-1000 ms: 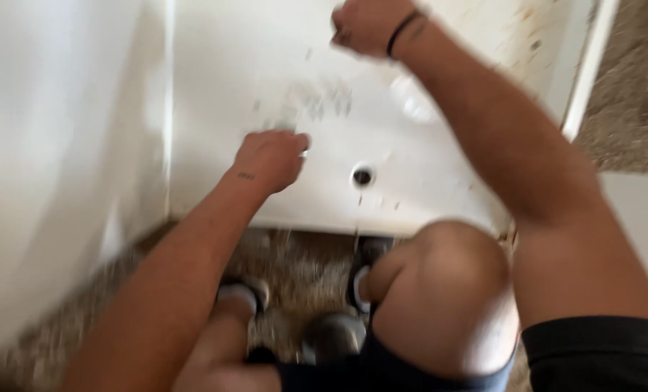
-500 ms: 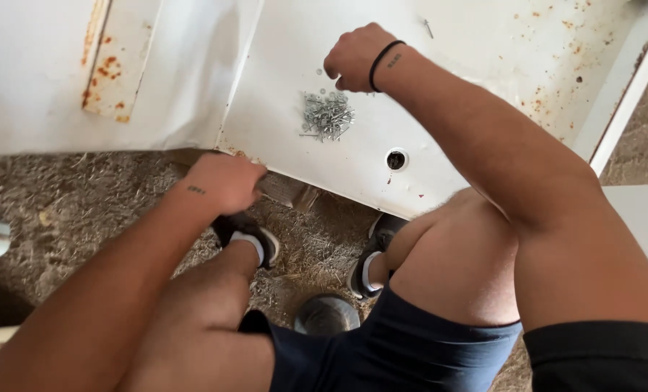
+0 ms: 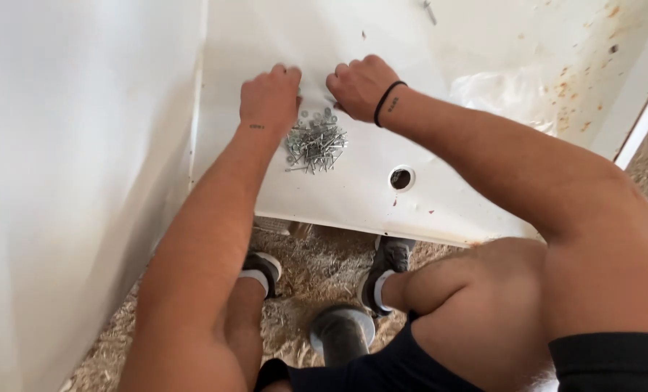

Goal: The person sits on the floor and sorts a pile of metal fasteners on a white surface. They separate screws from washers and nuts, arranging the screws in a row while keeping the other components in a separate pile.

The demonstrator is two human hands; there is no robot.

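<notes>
Left hand: your left hand (image 3: 269, 98) lies knuckles-up on the white panel (image 3: 483, 58), fingers curled down toward the surface; I cannot tell whether anything is pinched under them.
Right hand: your right hand (image 3: 360, 86), with a black band (image 3: 386, 101) on the wrist, is loosely fisted, fingertips tucked down against the panel; what they hold, if anything, is hidden.
Pile of screws: the pile of screws (image 3: 315, 144) sits just on your side of both hands, in the gap between the two wrists, touching or almost touching the heel of the left hand.
Key relation: the pile lies toward you from the fingertips, so either hand reaches it by drawing back; the left hand is a little nearer. The heap has no single long axis; the pieces point every way.
Look of the pile: small silver screws mixed with a few round washers at its far edge, bright metal against white paint.
Panel: flat, white, rust-speckled toward its far right corner; the pile rests near its near edge.
Hole: a round hole (image 3: 401, 178) opens just right of the pile, close to the near edge.
Stray screw: one lone screw (image 3: 430, 11) lies at the far edge.
Below: your shoes (image 3: 389, 261) stand on straw-strewn ground beneath the near edge.
</notes>
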